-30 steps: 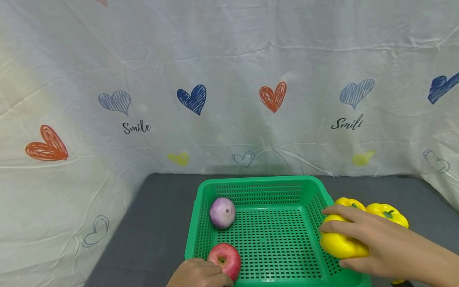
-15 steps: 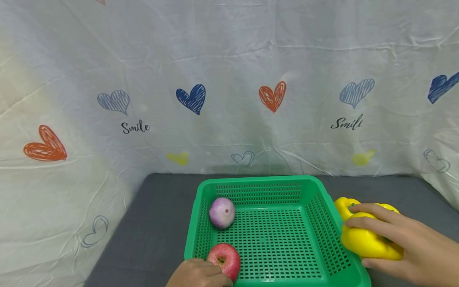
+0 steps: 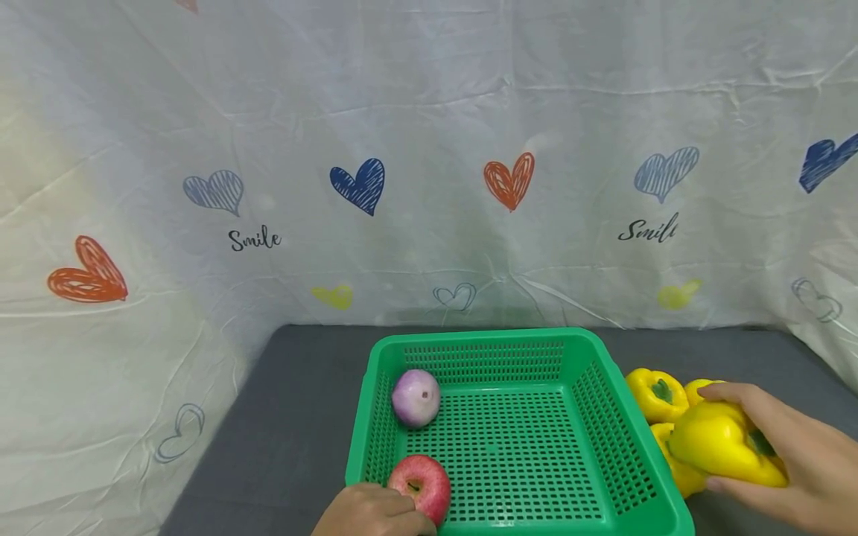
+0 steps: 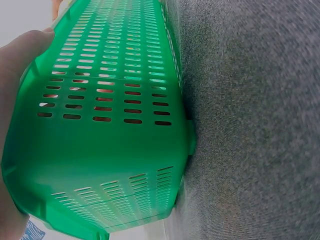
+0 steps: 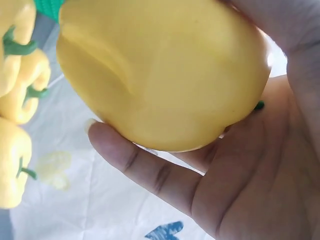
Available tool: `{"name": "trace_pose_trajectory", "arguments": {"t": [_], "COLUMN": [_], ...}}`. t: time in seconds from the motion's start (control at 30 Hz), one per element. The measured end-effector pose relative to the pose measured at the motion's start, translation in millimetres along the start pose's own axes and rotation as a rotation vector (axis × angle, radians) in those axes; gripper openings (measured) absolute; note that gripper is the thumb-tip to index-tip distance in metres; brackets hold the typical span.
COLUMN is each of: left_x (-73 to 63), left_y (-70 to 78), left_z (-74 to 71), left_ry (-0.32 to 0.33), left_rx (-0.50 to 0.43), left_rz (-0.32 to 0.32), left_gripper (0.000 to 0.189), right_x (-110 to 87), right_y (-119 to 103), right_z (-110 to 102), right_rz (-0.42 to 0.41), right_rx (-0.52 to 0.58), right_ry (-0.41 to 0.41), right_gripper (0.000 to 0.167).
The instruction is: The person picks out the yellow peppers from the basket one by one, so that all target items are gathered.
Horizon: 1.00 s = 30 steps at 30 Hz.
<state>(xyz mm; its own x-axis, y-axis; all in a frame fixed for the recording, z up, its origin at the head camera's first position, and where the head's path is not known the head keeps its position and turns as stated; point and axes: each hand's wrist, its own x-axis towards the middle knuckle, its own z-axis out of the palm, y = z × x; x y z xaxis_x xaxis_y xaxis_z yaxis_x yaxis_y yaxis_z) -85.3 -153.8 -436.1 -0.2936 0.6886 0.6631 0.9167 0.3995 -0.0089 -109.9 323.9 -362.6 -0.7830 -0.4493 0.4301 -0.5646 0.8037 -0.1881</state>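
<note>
A yellow bell pepper (image 3: 727, 447) is gripped in my right hand (image 3: 798, 454), to the right of the green plastic basket (image 3: 489, 339). In the right wrist view, fingers lie beneath the held pepper (image 5: 165, 75). Three more yellow bell peppers, one of them a back-left pepper (image 3: 657, 394), stand close together against the basket's right side. My left hand (image 3: 375, 510) grips the basket's front-left rim; the left wrist view has its thumb (image 4: 30, 47) over the edge. Beside those fingers, a red apple (image 3: 425, 484) sits inside the basket. Behind it lies a purple onion (image 3: 415, 398).
The basket stands on a dark grey table covering (image 3: 268, 432). A white cloth (image 3: 429, 246) printed with hearts hangs behind and along the left side. The basket's slotted right wall (image 3: 613, 439) rises between its inside and the peppers.
My right hand has moved to the right with the bell pepper, from over the basket's right wall to beyond the other peppers. The left hand, basket, apple and onion have stayed put.
</note>
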Motion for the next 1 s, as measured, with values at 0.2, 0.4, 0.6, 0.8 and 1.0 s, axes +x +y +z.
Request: {"name": "trace_pose_trajectory", "arguments": {"t": [0.2,0.4,0.6,0.8,1.0], "left_x": [-0.3,0.6,0.5,1.9,1.7], "left_y": [0.5,2.7,1.5,0.0,-0.4], "left_z": [-0.1,-0.9,-0.6,-0.2,-0.1], "left_ry": [0.000,-0.014,-0.009,-0.003,0.001], "left_rx": [0.002,-0.014,-0.008,0.008,0.024], "left_rz": [-0.004,-0.030,-0.021,-0.003,0.006], "left_gripper": [0.028,0.021,0.029,0.027,0.032], "right_x": [-8.4,-21.1,-34.2,-49.7,-62.0], "right_y": [13.5,26.5,28.8,40.8,54.0], "right_z": [1.2,2.7,7.0,16.3,25.7], "right_rz": [-0.056,-0.067,0.192,0.337,0.196], "right_rx": [-0.024,-0.049,-0.118,-0.157,-0.183], "right_ry": [0.024,0.103,-0.003,-0.060,0.008], "right_gripper": [0.100,0.096,0.111,0.106,0.103]}}
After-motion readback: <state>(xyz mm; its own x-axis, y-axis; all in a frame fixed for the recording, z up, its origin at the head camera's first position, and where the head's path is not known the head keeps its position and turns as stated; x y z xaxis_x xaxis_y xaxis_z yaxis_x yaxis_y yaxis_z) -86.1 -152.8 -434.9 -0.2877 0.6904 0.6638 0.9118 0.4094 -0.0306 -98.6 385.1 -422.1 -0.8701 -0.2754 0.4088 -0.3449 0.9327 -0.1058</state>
